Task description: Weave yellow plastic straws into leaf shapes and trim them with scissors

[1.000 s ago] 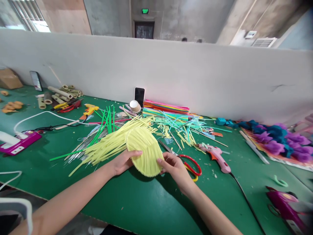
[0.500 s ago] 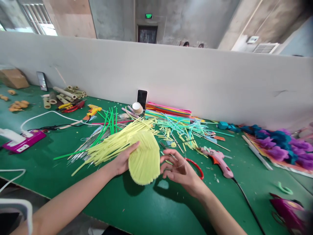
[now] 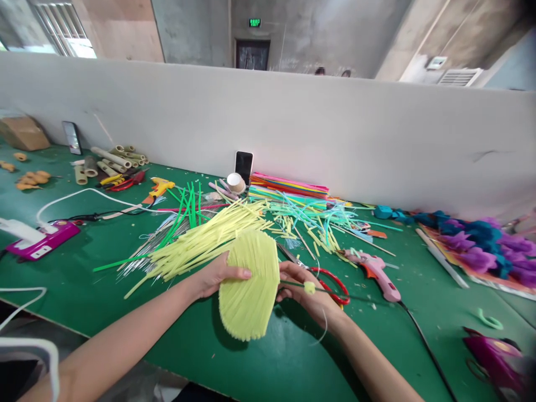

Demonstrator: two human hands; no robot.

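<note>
My left hand (image 3: 213, 276) grips a flat, ribbed yellow-green leaf shape (image 3: 251, 296) that looks made of pipe cleaners, with the thumb lying across its front. From its right edge a thin dark stem (image 3: 293, 284) runs out to the right, bearing a small yellow tuft (image 3: 309, 287). Curled fingers of my right hand (image 3: 307, 290) are at the stem close to the leaf; the fingertips are partly hidden. Red-handled scissors (image 3: 335, 285) lie on the table just behind that hand. Loose yellow pipe cleaners (image 3: 201, 240) are heaped behind the leaf.
A pink glue gun (image 3: 377, 273) lies to the right, its cable trailing forward. Green pipe cleaners (image 3: 190, 206) and a yellow glue gun (image 3: 160, 188) are behind left. A paper cup (image 3: 235, 182) and a phone (image 3: 244, 164) stand by the white partition (image 3: 293, 123).
The leaf has turned and come slightly lower. Its stem with the tuft has swung down to point right across my right hand, whose fingers have closed in from a looser spread.
</note>
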